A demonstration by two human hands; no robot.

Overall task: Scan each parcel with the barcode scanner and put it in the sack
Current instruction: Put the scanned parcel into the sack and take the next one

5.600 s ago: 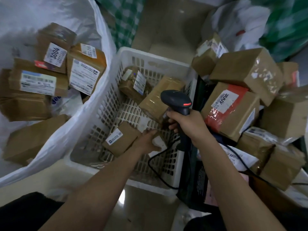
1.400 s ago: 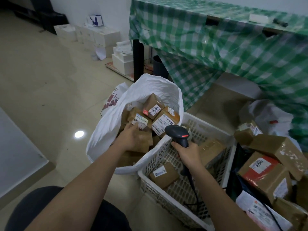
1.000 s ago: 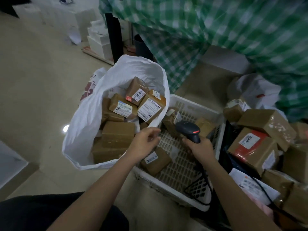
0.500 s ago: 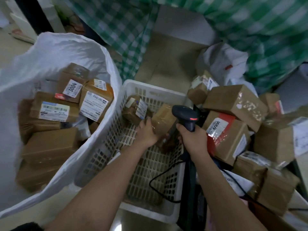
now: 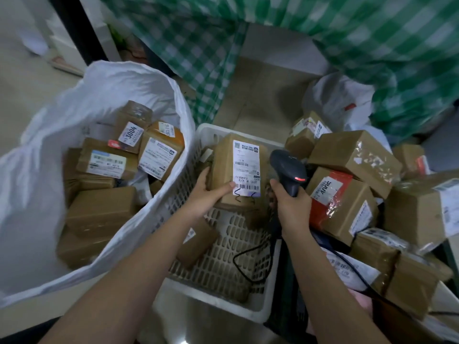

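Observation:
My left hand point(image 5: 207, 192) grips a brown parcel point(image 5: 224, 167) by its lower left corner and holds it up over the white basket point(image 5: 231, 306), its white label facing me. Right beside it, my right hand point(image 5: 293, 207) holds the black barcode scanner point(image 5: 288, 170) by the handle, red light lit, head just right of the label. The white sack point(image 5: 37, 189) stands open at the left with several labelled parcels inside. Another small parcel point(image 5: 198, 240) lies on the basket floor under my left forearm.
A heap of brown parcels point(image 5: 355, 157) is piled right of the basket, one wrapped in red tape point(image 5: 332, 192). The scanner cable point(image 5: 243, 264) loops across the basket floor. A green checked tablecloth point(image 5: 347, 33) hangs behind, with a white bag point(image 5: 340, 98) below it.
My left hand has lifted a parcel out of the basket and turned its label up. The scanner in my right hand has stayed next to it.

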